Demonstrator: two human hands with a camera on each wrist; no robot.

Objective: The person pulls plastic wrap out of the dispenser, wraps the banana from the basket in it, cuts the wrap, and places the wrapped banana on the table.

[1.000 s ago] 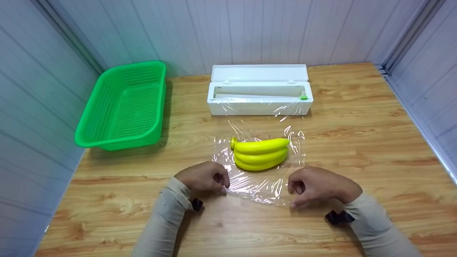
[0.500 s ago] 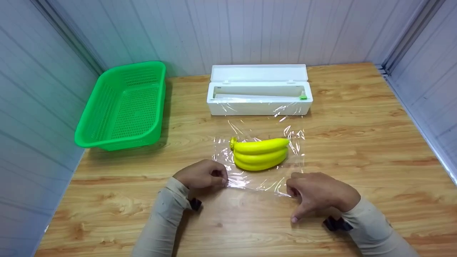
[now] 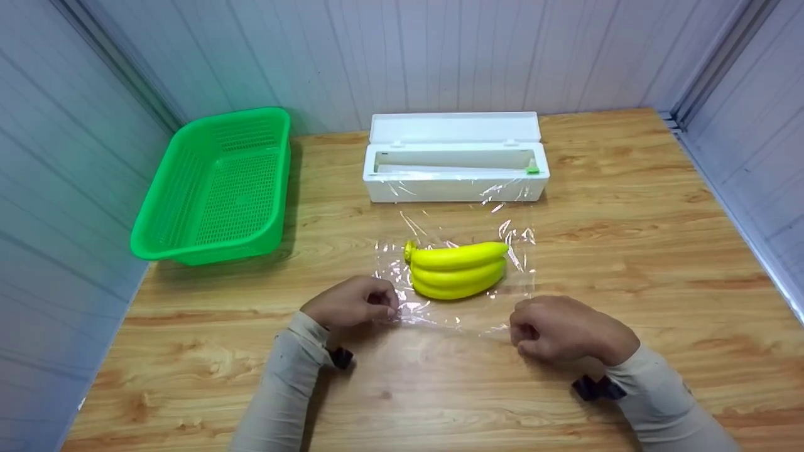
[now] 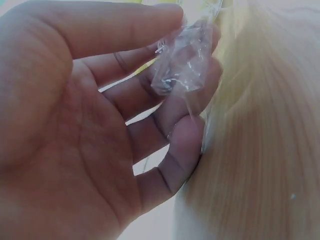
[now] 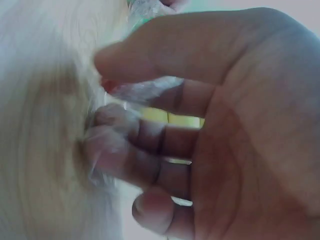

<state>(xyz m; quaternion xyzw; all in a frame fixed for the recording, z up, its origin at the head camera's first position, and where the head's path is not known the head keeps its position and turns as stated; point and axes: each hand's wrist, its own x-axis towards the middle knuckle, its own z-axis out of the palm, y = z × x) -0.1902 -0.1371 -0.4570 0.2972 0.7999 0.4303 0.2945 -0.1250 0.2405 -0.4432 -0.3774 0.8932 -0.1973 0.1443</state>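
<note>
A yellow bunch of bananas (image 3: 458, 271) lies on a sheet of clear plastic wrap (image 3: 468, 226), its stem end to the left. From the white wrap box (image 3: 455, 190) the sheet runs toward me. At its near left corner my left hand (image 3: 352, 302) pinches the film; in the left wrist view a crumpled bit of wrap (image 4: 184, 67) sits between thumb and curled fingers. My right hand (image 3: 571, 329) grips the near right corner, with film (image 5: 150, 90) showing under the thumb in the blurred right wrist view.
A green plastic basket (image 3: 251, 242) stands at the back left. The wrap box has its lid (image 3: 455, 127) raised against the back wall and a green slider (image 3: 532, 170) at its right end. Panel walls border the wooden table (image 3: 389, 402) on three sides.
The sheet's near edge has drawn back toward the bananas. My right thumb swung out from the fingers, then closed on the film again. My left hand moved slightly away from me.
</note>
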